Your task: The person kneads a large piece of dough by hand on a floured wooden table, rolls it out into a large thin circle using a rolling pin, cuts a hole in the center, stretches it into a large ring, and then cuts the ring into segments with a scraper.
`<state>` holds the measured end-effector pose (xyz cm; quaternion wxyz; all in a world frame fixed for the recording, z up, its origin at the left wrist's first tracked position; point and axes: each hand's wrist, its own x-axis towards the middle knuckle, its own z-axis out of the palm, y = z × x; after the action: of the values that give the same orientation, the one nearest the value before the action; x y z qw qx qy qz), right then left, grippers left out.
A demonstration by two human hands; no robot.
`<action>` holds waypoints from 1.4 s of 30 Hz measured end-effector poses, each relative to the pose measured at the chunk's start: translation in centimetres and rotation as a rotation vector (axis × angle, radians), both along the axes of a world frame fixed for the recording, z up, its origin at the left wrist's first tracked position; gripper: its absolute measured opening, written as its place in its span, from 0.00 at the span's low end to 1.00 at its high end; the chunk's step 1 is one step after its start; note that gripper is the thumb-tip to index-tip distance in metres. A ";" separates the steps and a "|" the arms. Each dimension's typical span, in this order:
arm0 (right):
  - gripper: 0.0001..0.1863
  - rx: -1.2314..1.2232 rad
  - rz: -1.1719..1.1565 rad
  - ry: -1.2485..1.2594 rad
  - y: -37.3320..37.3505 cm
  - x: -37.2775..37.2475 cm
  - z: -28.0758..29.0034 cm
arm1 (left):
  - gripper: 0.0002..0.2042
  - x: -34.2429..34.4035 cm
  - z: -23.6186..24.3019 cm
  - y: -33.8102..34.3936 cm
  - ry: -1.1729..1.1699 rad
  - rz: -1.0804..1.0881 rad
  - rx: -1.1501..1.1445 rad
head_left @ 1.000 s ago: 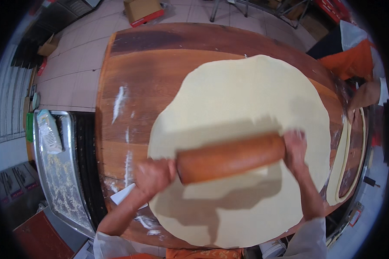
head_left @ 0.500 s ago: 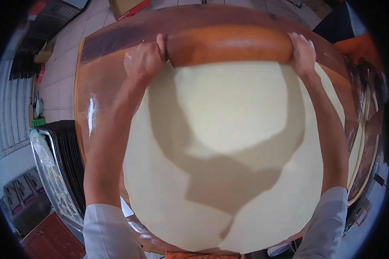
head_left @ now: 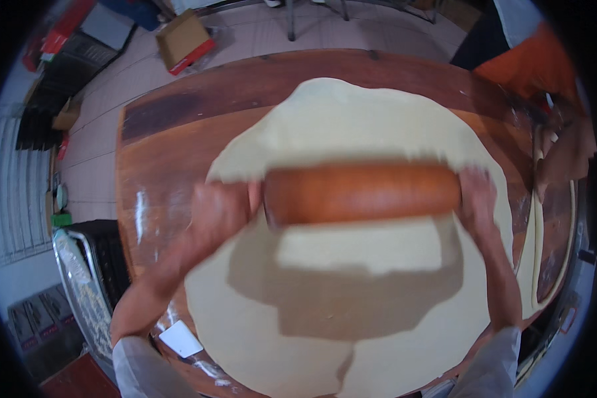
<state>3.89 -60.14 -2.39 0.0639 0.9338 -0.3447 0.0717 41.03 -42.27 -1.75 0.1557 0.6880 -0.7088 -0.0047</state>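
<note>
On the wooden table [head_left: 172,146], we find a wide, roughly round dough sheet [head_left: 358,251] covering most of the surface. Crosswise over its middle is a thick wooden rolling pin [head_left: 365,194], blurred; we cannot tell whether it presses on the dough. We note the left hand [head_left: 222,209] closed around the pin's left end and the right hand [head_left: 477,197] closed around its right end, the handles hidden within both fists. A white rectangular scraper [head_left: 181,339] lies near the sheet's lower left edge, and we record a flour streak [head_left: 140,212] farther up that side. At the right, we observe a co-worker's hand [head_left: 564,159] beside a folded dough strip [head_left: 528,278]. A cardboard box [head_left: 182,40] sits on the floor beyond.
</note>
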 end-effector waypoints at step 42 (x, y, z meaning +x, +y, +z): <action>0.17 -0.216 -0.325 -0.119 -19.1 -9.8 -4.5 | 0.29 -9.6 -5.3 -28.1 -0.280 0.224 -0.063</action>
<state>-5.90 -79.26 -6.93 0.1540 0.8478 -0.4842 0.1519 31.42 -70.38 -7.08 0.0762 0.7513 -0.6424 0.1307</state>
